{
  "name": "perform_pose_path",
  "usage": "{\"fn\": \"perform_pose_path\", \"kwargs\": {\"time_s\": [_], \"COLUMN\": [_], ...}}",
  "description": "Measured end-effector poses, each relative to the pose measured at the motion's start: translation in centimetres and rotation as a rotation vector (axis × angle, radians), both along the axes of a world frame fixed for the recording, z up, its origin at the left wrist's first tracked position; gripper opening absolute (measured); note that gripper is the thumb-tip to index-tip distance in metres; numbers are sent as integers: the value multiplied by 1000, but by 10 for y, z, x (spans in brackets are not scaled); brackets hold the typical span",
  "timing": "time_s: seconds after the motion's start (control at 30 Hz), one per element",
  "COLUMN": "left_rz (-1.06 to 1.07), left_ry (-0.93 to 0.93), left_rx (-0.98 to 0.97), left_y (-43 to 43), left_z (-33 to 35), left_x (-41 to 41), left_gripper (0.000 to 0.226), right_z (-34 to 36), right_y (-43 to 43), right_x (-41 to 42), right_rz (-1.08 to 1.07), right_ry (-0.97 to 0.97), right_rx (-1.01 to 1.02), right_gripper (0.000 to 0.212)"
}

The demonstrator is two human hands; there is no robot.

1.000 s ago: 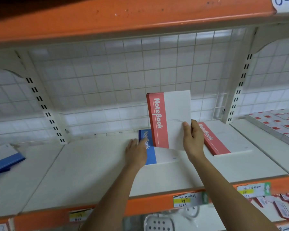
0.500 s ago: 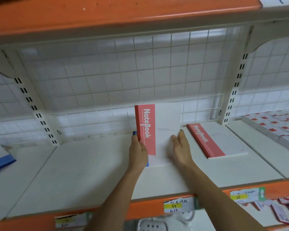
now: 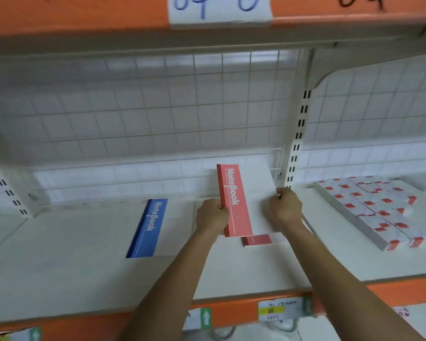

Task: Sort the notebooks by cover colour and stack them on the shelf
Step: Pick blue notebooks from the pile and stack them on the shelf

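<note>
Both hands hold a red-and-white notebook (image 3: 241, 200) by its sides, just above the white shelf (image 3: 84, 262). My left hand (image 3: 210, 215) grips its red spine edge and my right hand (image 3: 284, 209) grips its white edge. Beneath it lies another red notebook (image 3: 256, 240), only its front corner showing. A blue-and-white notebook (image 3: 149, 227) lies flat on the shelf to the left, apart from my hands.
A wire grid panel (image 3: 158, 119) backs the shelf, and an upright post (image 3: 296, 141) stands at the right. Beyond the post, several small red-and-white packs (image 3: 374, 210) lie in a block. An orange shelf edge (image 3: 231, 313) with price labels runs along the front.
The red notebook has moved right, from over the blue notebook to above the other red one. My left hand now grips its spine edge, and the blue notebook lies uncovered.
</note>
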State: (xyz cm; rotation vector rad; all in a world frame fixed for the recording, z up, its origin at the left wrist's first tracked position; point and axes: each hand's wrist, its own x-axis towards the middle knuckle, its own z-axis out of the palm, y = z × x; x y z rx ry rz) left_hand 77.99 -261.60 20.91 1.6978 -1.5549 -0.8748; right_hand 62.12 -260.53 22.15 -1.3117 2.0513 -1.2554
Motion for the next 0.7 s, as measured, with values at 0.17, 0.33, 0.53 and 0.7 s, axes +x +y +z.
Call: {"fn": "perform_pose_path", "kwargs": {"time_s": [0.17,0.33,0.53,0.7], "left_rz": [-12,-28,-27,-45], "left_ry": [-23,-150,-287,-307], "left_rx": [62,58,76,72], "left_y": [1,-1,-1,-1], "left_z": [-11,-14,-17,-14], "left_x": [-28,-41,-42,-40], "left_gripper": [18,25,23,33], "right_z": [-16,-19,-29,-34], "right_y": [-2,-7,-14,-14], "right_x": [-30,-45,-47,-49], "right_rz": [4,60,105,97], "right_ry": [81,173,240,278], "right_rx": [160,237,277,315], "right_gripper": [24,14,3,11]}}
